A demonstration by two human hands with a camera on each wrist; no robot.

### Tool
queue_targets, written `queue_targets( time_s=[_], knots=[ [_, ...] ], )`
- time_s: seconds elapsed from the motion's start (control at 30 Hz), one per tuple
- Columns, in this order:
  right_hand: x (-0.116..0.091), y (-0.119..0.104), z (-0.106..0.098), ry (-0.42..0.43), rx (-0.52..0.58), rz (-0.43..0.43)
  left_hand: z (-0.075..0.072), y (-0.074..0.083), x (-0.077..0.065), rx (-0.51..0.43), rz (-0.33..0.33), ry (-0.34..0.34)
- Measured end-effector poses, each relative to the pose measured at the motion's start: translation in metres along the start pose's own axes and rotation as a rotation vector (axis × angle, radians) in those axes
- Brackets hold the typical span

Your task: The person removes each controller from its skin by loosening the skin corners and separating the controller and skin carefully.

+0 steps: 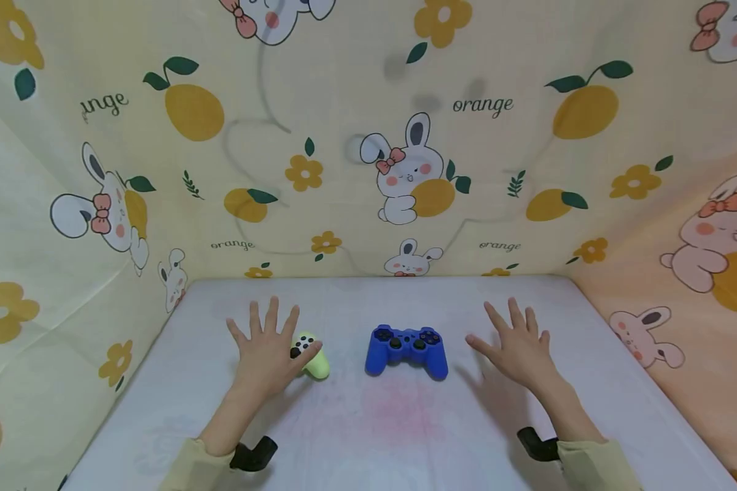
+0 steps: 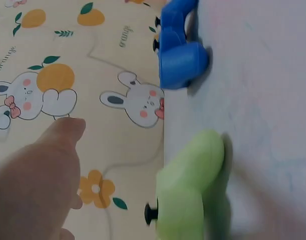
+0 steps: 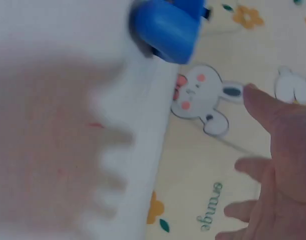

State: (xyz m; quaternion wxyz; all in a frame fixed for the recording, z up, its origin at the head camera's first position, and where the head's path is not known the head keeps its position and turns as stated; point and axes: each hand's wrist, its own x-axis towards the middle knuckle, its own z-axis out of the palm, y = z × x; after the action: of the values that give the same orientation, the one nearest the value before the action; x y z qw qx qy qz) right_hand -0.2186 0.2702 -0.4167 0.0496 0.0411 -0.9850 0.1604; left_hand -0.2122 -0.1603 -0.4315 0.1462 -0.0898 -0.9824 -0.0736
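Note:
In the head view my left hand (image 1: pixel 269 358) is spread palm down above a light green game controller (image 1: pixel 316 365), hiding its left part. The left wrist view shows the green controller (image 2: pixel 190 185) lying on the table beneath the hand, with a gap between them. A blue game controller (image 1: pixel 407 351) with black sticks and buttons rests at the table's middle, between both hands. My right hand (image 1: pixel 518 351) hovers to its right, fingers spread, holding nothing. Its shadow falls on the table in the right wrist view, where one grip of the blue controller (image 3: pixel 168 30) shows.
The white table (image 1: pixel 356 443) bears a faint pink stain (image 1: pixel 402 409) in front of the blue controller. A cloth (image 1: pixel 344 170) printed with rabbits and oranges rises behind the table and along both sides. Black wrist straps (image 1: pixel 254 455) sit at both sleeves.

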Motion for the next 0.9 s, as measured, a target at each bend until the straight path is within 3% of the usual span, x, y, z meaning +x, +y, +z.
queue_targets(
  time_s=[0.37, 0.53, 0.7, 0.9],
  knots=[
    [0.005, -0.005, 0.006, 0.009, 0.192, -0.092, 0.012, 0.027, 0.004, -0.022, 0.025, 0.032],
    [0.009, -0.005, 0.015, -0.054, 0.343, -0.116, 0.016, 0.045, 0.003, -0.193, 0.051, 0.033],
    [0.014, -0.003, 0.026, -0.078, 0.422, -0.114, 0.023, 0.062, 0.006, -0.394, 0.08, 0.017],
    [0.015, -0.013, 0.029, -0.141, 0.581, -0.001, 0.032, 0.081, 0.012, -0.696, 0.048, -0.094]
  ],
)
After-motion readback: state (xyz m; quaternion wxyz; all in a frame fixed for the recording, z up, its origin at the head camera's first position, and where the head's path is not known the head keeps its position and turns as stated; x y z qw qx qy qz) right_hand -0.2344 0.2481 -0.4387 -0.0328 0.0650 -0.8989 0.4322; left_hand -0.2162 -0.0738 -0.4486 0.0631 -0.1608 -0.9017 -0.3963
